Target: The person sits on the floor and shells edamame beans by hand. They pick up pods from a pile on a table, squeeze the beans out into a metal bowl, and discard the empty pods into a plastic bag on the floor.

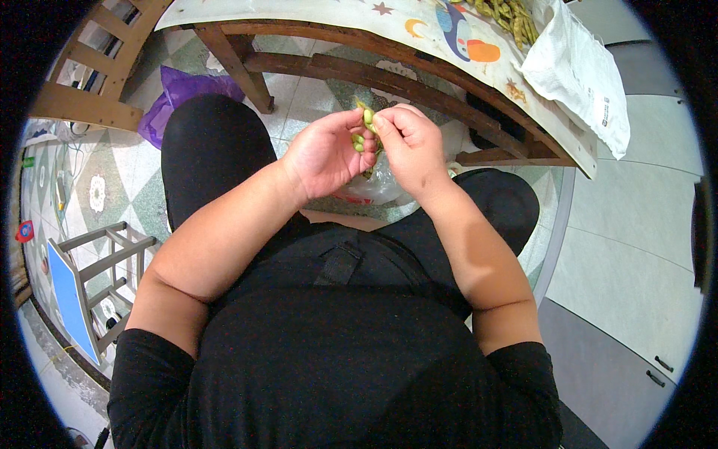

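Between my hands, in front of my lap, is a green soybean pod [368,117]. My right hand [411,146] pinches it between thumb and bent index finger. My left hand [323,153] is turned palm up, its fingertips closed against the pod's other side. A few pale green beans [358,142] lie against the curled fingers of that hand. Below both hands sits a clear plastic bag [380,187] between my knees, its contents mostly hidden by the hands.
Ahead stands a wooden table [336,16] with a printed cover. A heap of pods [512,19] and a white woven sack [580,71] lie on its right part. At left are a purple bag [187,90], a wooden chair [82,105] and a blue-topped stool [71,295]. Cabinets [628,217] line the right.
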`<move>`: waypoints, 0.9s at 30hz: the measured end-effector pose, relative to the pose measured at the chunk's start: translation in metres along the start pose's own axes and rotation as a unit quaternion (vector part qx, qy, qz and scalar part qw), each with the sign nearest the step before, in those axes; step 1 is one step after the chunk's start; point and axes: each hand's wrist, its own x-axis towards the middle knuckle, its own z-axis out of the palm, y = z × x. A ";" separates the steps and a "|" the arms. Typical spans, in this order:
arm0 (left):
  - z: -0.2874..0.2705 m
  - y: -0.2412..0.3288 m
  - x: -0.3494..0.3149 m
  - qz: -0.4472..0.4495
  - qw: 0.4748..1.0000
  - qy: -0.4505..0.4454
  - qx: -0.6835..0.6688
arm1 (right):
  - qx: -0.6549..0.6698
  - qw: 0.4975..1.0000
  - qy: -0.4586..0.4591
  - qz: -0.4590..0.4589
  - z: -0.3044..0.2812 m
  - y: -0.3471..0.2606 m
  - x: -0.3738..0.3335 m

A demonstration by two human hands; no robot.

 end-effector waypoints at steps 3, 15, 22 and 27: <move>-0.004 0.002 0.001 0.006 0.999 -0.001 0.039 | -0.166 0.982 0.013 -0.089 -0.002 -0.002 0.001; -0.012 0.006 0.004 0.079 0.985 0.065 0.140 | -0.349 0.915 0.008 -0.202 -0.002 -0.002 0.002; -0.010 0.007 0.005 0.085 0.986 0.046 0.139 | -0.191 0.979 0.048 -0.056 -0.001 0.006 0.003; -0.010 0.005 0.004 0.093 0.980 0.034 0.175 | 0.110 0.982 -0.004 0.152 0.000 -0.001 0.004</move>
